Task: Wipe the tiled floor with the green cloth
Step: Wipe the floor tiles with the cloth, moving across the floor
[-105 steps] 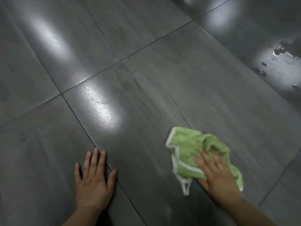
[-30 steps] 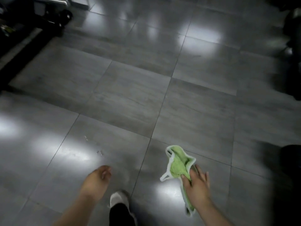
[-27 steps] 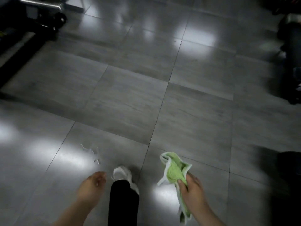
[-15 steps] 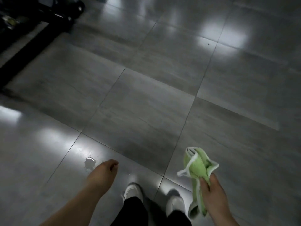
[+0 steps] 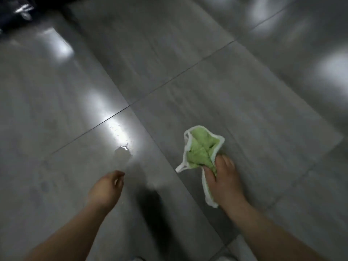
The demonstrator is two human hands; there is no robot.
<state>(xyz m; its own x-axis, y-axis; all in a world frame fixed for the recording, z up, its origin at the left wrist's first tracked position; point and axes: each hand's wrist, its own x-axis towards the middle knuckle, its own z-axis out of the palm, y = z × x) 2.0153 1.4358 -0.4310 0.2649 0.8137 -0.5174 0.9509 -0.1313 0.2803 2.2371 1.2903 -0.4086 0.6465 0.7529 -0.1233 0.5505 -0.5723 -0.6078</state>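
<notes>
My right hand grips the green cloth, a crumpled rag with a white hem that sticks up past my fingers above the grey tiled floor. Whether the cloth touches the tiles I cannot tell. My left hand hangs in the air at lower centre-left, its fingers loosely curled and holding nothing. A small puddle of water lies on the tile just ahead of my left hand, beside a bright light reflection.
Dark grout lines cross the floor diagonally. A dark object with shiny parts sits at the top left corner. A dark blurred shape, perhaps my leg, lies between my forearms.
The view has swung and dropped closer to the floor; my shoes have left the frame. My right hand has kept its hold on the cloth, and the puddle now lies nearer ahead.
</notes>
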